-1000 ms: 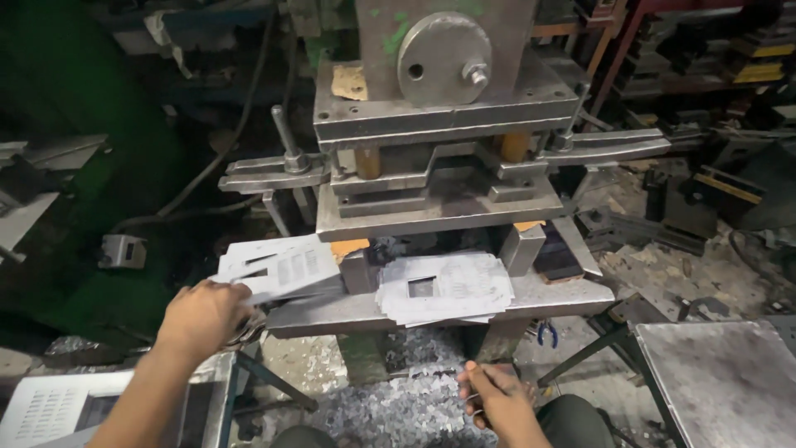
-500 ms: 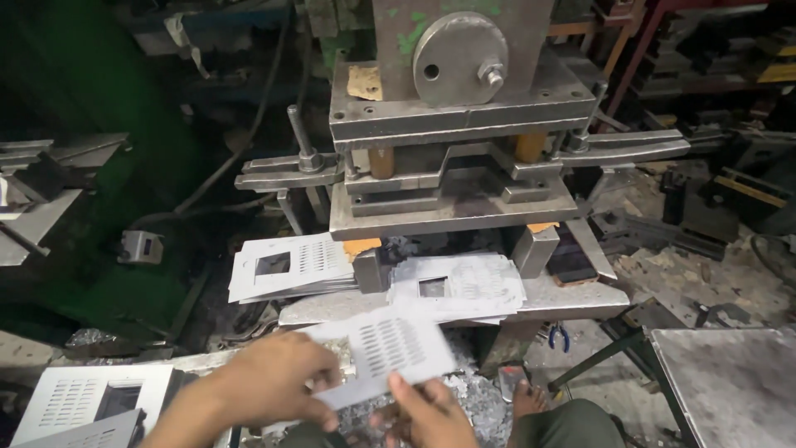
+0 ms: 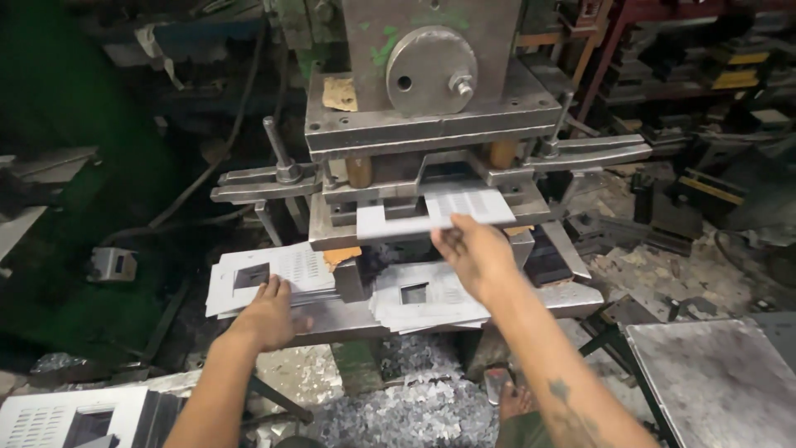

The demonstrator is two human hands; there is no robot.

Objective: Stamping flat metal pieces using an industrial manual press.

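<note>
The sheet you are handling (image 3: 439,211) is a thin, flat, pale grey metal plate, longer than it is wide, with a field of small perforations across its right half and a plain left half. It lies level, pushed into the opening of the press (image 3: 414,124), between the upper block and the lower bed, with its near edge sticking out toward you.

Your right hand (image 3: 473,253) is closed on that near edge: the fingers curl over the plate's front rim at about its middle, thumb side underneath, so the hand is pinching the sheet rather than lying flat on it. The arm reaches in from the lower right.

Your left hand (image 3: 267,314) is spread open, palm down, with the fingers resting on the near edge of the left stack of sheets (image 3: 269,278). It grips nothing; it only presses on the top plate. That stack sits on the left side of the table (image 3: 572,297) below the press; its plates are perforated and show a dark square cut-out.

A second stack (image 3: 427,297), with a smaller square hole, lies on the table just right of centre, under your right forearm. Shiny metal scrap (image 3: 406,411) is heaped on the floor below. More punched sheets (image 3: 75,415) lie at the lower left.
</note>
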